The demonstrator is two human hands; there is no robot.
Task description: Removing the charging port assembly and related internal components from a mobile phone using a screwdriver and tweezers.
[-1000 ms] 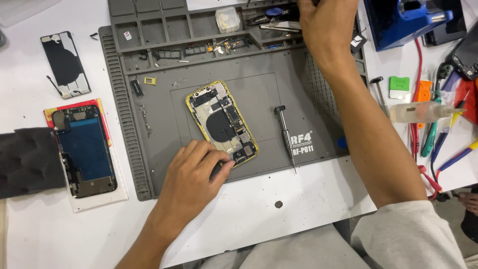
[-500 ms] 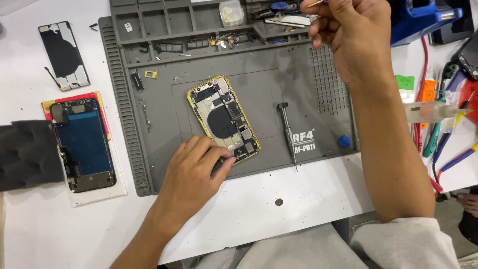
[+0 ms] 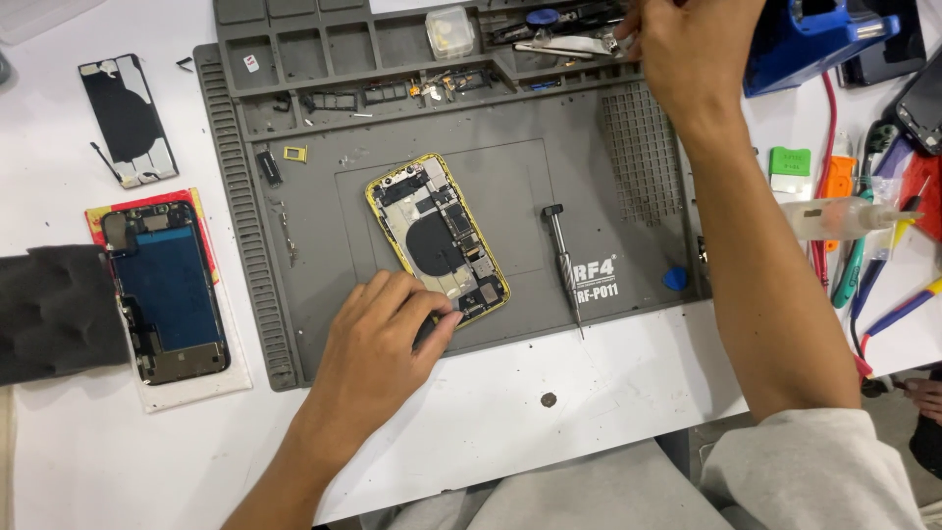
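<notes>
My left hand (image 3: 378, 339) presses flat, fingers together, on the lower corner of the opened yellow phone (image 3: 437, 236) lying mid-way on the grey repair mat (image 3: 324, 245), while my right hand (image 3: 687, 44) reaches the mat's top tray, grip unclear.

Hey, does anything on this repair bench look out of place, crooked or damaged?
Nothing looks spilled or broken. The opened yellow phone lies at an angle on the grey mat, its lower end under the left hand. A screwdriver pokes its tip past the mat's front edge. The right hand is at the mat's top trays.
</notes>
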